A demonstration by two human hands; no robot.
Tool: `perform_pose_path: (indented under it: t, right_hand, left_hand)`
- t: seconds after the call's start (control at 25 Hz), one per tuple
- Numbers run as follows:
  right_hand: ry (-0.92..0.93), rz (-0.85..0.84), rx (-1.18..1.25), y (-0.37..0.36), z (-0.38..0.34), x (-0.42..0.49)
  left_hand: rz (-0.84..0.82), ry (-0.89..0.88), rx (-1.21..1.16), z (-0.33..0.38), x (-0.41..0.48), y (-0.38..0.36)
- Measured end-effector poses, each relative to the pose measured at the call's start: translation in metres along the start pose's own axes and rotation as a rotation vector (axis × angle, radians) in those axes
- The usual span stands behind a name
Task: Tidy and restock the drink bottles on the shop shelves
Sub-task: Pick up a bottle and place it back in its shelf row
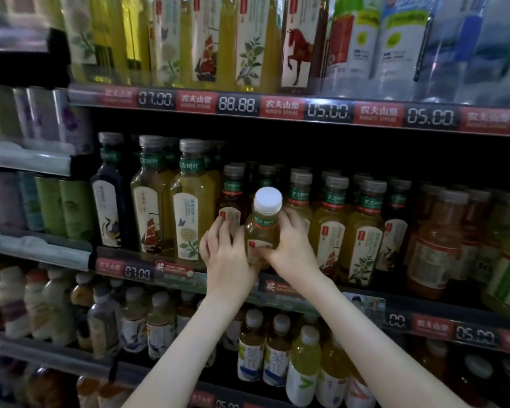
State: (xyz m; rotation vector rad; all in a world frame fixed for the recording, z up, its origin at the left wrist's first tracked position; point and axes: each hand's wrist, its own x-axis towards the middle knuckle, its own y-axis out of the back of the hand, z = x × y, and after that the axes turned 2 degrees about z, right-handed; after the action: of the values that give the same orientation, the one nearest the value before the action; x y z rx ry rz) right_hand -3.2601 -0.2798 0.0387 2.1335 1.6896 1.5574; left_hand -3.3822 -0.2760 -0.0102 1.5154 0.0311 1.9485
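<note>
1. Middle shelf (124, 267): tea bottles stand in close rows.
2. White-capped bottle (262, 231): at the shelf's front edge, tilted toward the camera, with neighbours tight on both sides. It is full, so judged fairly heavy. The plastic looks stiff and smooth, and probably slippery.
3. Left hand (227, 254) and right hand (290, 245): fingers curl round its lower body from either side.
4. Judged best hold: the labelled body, not the cap.

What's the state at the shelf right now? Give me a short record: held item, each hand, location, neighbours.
held item: white-capped bottle of yellow-green drink
left hand: grips the bottle's lower left side
right hand: grips its right side
location: at the front edge of the middle shelf
neighbours: grey-capped tea bottles standing in rows on both sides
</note>
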Motion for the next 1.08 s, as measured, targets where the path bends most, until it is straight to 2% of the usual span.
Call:
perform_pose_path:
  t: [0.16,0.36,0.48,0.56,0.68,0.8,0.96,1.08]
  right_hand:
    - [0.0,-0.012,-0.327,0.001,0.003,0.015]
    - [0.075,0.072,-0.444,0.01,0.011,0.028]
    - [0.196,0.159,-0.595,0.011,0.029,0.019]
    - [0.218,0.139,-0.663,0.015,0.043,0.012]
    - [0.212,-0.007,-0.714,0.025,0.056,0.006]
    - [0.217,0.002,-0.751,0.023,0.056,0.004]
    - [0.227,0.107,-0.693,0.01,0.054,-0.019]
    - [0.264,0.152,-0.528,-0.005,0.052,-0.075]
  left_hand:
    - [-0.036,-0.007,0.028,-0.006,0.015,-0.011]
    - [-0.026,-0.075,0.026,-0.009,0.034,-0.016]
    - [-0.098,-0.172,0.102,-0.01,0.037,-0.023]
    - [-0.165,-0.213,0.161,-0.013,0.036,-0.027]
    - [-0.214,-0.241,0.281,-0.016,0.034,-0.032]
    - [-0.213,-0.225,0.315,-0.013,0.032,-0.038]
    - [-0.12,-0.181,0.159,0.0,0.008,-0.033]
    - [-0.063,-0.122,-0.032,0.005,-0.042,-0.02]
